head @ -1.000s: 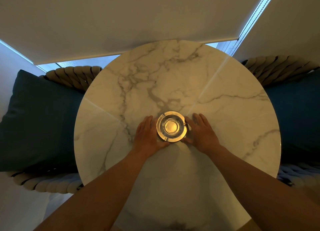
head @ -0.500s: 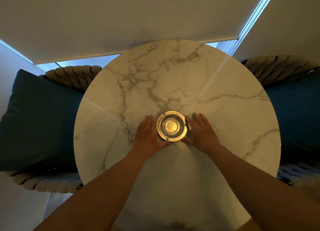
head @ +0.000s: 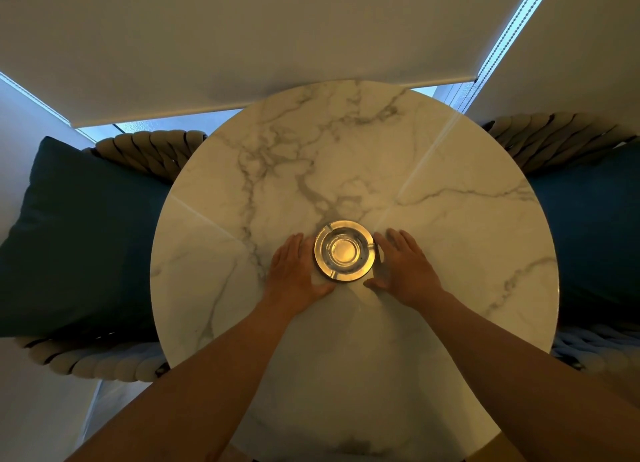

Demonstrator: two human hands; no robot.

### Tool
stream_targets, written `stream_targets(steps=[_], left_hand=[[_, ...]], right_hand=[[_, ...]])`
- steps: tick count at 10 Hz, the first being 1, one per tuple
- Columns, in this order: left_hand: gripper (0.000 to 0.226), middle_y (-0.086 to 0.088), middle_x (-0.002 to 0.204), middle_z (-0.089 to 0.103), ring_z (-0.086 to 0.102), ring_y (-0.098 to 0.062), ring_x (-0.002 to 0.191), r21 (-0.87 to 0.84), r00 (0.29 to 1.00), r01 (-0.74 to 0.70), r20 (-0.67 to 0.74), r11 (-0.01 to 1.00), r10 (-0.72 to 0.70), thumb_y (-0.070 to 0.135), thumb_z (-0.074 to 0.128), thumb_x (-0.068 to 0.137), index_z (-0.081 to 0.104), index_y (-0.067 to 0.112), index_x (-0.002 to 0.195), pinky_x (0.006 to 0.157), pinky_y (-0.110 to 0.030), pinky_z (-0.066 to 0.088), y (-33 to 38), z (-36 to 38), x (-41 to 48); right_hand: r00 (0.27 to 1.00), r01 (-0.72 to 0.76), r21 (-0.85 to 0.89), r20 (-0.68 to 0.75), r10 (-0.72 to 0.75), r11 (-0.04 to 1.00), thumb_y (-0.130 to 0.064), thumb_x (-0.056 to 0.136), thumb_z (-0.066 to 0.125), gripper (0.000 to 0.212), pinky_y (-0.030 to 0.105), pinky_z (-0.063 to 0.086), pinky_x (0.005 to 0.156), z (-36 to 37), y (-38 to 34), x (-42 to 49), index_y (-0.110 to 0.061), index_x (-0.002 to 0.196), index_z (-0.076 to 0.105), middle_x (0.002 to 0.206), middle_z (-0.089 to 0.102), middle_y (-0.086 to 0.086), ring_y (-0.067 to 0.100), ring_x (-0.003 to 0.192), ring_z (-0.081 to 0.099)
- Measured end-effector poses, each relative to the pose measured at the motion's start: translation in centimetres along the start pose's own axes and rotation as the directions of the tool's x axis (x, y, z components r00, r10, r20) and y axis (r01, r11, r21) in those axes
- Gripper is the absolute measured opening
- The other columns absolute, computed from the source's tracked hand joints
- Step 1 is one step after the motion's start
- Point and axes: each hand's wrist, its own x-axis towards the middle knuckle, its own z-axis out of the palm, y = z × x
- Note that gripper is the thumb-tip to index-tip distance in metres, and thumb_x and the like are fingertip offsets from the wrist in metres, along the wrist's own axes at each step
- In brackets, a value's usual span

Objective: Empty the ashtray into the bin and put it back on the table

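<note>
A round glass ashtray (head: 344, 251) with a shiny rim stands near the middle of the white marble table (head: 450, 170). Its bowl looks empty. My left hand (head: 294, 271) lies flat on the tabletop against the ashtray's left side, fingers stretched out and thumb curved toward its near edge. My right hand (head: 405, 267) lies flat on the right side, a narrow gap from the rim, thumb pointing in toward the near edge. Neither hand lifts the ashtray. No bin is in view.
A dark teal cushion (head: 79, 239) on a rope-woven chair (head: 145, 149) sits left of the table. A second teal cushion (head: 588, 233) on a matching chair is on the right. A lowered roller blind (head: 242, 38) hangs behind the table.
</note>
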Motion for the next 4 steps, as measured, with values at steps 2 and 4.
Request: stream_targets(steps=[2,4], left_hand=[[0.089,-0.007,0.145,0.042,0.039,-0.025,0.138,0.017,1.0,0.004,0.018,1.0,-0.005,0.052,0.075,0.07,0.041,0.014,0.143,0.113,-0.037,0.033,-0.8,0.1,-1.4],[0.06,-0.005,0.123,0.054,0.052,-0.025,0.117,-0.006,1.0,-0.02,0.013,1.0,0.02,0.04,0.071,0.078,0.055,0.014,0.13,0.1,-0.035,0.042,-1.4,0.4,-3.8]], right_hand=[[0.999,-0.015,0.121,-0.043,0.02,0.993,-0.045,0.066,0.083,0.086,0.042,0.039,0.106,-0.6,-0.3,-1.8,-0.018,0.138,0.044,0.136,0.048,0.011,0.032,0.131,0.041],[0.998,-0.059,0.088,-0.014,0.061,0.994,-0.052,0.076,0.073,0.061,0.039,0.045,0.093,0.1,-0.2,-3.8,-0.019,0.124,0.057,0.123,0.056,0.006,0.028,0.114,0.052]])
